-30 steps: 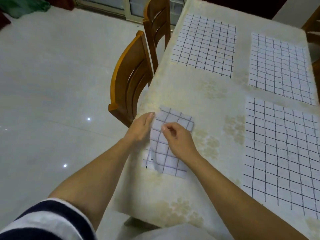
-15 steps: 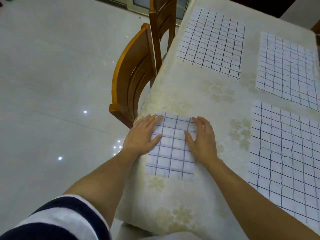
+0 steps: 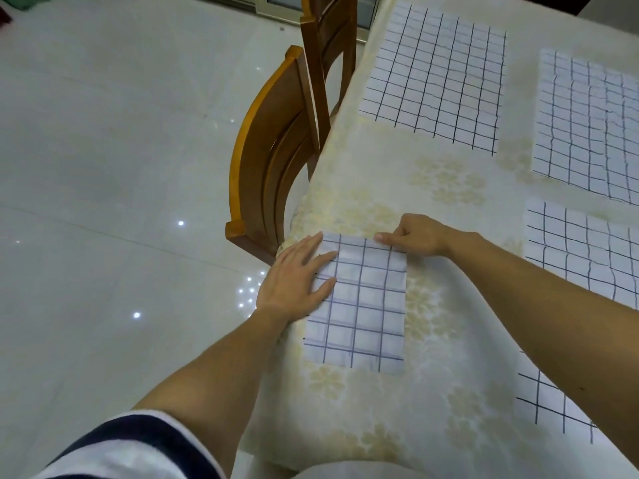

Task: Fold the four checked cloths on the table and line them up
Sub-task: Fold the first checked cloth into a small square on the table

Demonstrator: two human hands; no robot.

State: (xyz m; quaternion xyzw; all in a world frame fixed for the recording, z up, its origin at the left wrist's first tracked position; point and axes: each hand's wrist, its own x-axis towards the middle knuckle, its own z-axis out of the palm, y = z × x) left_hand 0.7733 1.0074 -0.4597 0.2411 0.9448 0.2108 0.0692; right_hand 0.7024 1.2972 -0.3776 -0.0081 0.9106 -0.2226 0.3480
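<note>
A folded white cloth with dark checks (image 3: 363, 305) lies near the table's left edge. My left hand (image 3: 297, 281) rests flat on its left side, fingers spread. At the cloth's far right corner my right hand (image 3: 415, 236) has curled fingers pinching the edge. Three more checked cloths lie unfolded and flat: one at the far left (image 3: 435, 77), one at the far right (image 3: 587, 129), one at the near right (image 3: 581, 257), partly under my right forearm.
The table wears a cream floral tablecloth (image 3: 380, 174). Two wooden chairs (image 3: 273, 160) stand tucked along its left side. A glossy white tile floor (image 3: 103, 167) lies to the left.
My right hand left the cloth's right side, where it lay flat, and went to its far right corner, fingers curling on the edge. The left hand stayed pressing the left side.
</note>
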